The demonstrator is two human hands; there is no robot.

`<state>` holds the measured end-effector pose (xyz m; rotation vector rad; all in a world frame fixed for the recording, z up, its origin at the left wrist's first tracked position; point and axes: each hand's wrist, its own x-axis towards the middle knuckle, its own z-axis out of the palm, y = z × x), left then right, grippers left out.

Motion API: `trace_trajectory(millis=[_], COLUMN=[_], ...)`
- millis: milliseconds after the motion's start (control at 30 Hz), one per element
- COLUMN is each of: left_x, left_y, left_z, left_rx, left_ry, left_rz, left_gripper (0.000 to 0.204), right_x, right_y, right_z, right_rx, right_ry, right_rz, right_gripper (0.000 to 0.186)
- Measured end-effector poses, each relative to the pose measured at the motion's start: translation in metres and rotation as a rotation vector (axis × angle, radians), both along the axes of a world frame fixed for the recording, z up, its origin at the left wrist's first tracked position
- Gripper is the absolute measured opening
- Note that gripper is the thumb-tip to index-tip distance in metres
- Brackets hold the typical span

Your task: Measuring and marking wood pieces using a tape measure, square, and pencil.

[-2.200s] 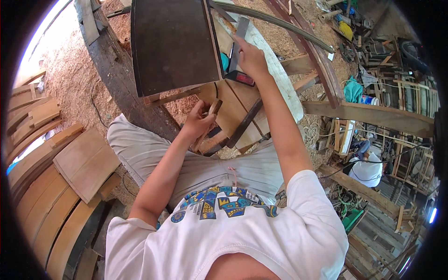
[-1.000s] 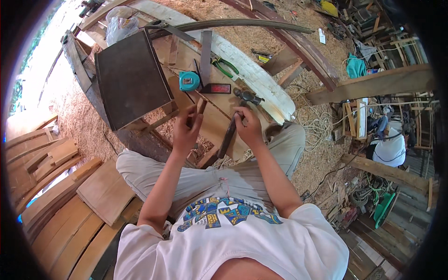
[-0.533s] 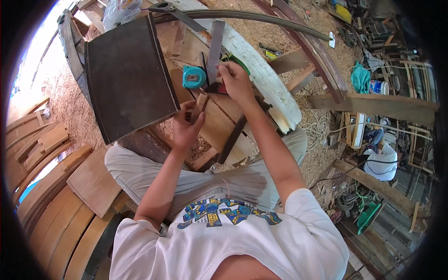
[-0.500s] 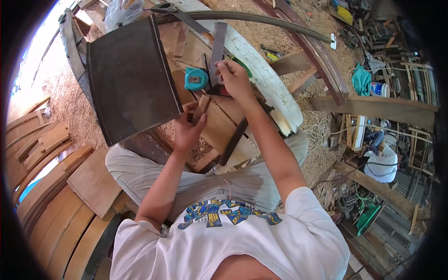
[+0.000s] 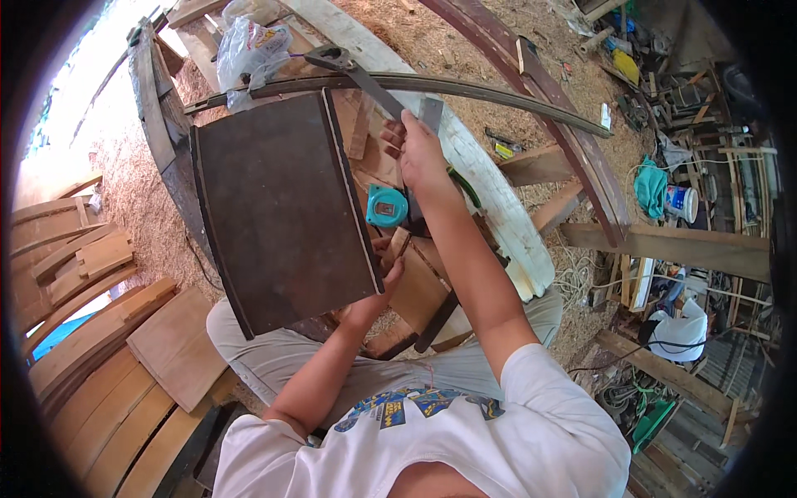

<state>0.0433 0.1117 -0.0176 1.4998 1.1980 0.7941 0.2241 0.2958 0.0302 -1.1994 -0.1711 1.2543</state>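
Note:
My left hand (image 5: 393,267) is closed around a small wooden block (image 5: 401,241), partly hidden by the dark brown curved panel (image 5: 282,207). My right hand (image 5: 422,158) reaches forward with its fingers apart and slightly bent. Its fingertips are by the lower end of a grey flat blade (image 5: 375,91), which leads to a black handle (image 5: 330,56). Another grey metal strip (image 5: 430,113) shows just beyond that hand. Between the panel and my right forearm rests a teal tape measure (image 5: 387,207). A green-edged tool (image 5: 465,187) lies partly behind the forearm.
A long curved dark strip (image 5: 490,89) crosses beyond the panel. Behind my right arm lies a whitish plank (image 5: 506,224). Wooden boards (image 5: 178,344) are stacked at left; a plastic bag (image 5: 253,54) sits far off. Reddish-brown beams (image 5: 573,133) and clutter occupy the right, amid wood shavings.
The view has shifted, so the scene sits lower and farther right. My right hand has moved away from beside the tape measure toward the black-handled blade. My left hand still holds the wooden block.

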Motion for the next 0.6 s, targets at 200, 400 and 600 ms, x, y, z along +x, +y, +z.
trace_trajectory(millis=[200, 400, 600], left_x=[-0.003, -0.005, 0.002], left_y=[0.003, -0.014, -0.013], left_z=[0.010, -0.003, -0.030], left_rx=[0.195, -0.052, -0.132], left_ry=[0.069, -0.222, -0.366], left_rz=[-0.082, -0.198, -0.220], left_gripper=[0.032, 0.025, 0.030], right_x=[0.001, 0.039, 0.106], right_y=[0.025, -0.028, -0.188], right_z=[-0.005, 0.065, 0.132], right_rx=[0.286, 0.570, 0.411], right_ry=[0.017, -0.380, -0.672], right_rz=[-0.245, -0.359, -0.685], right_gripper=[0.005, 0.004, 0.013])
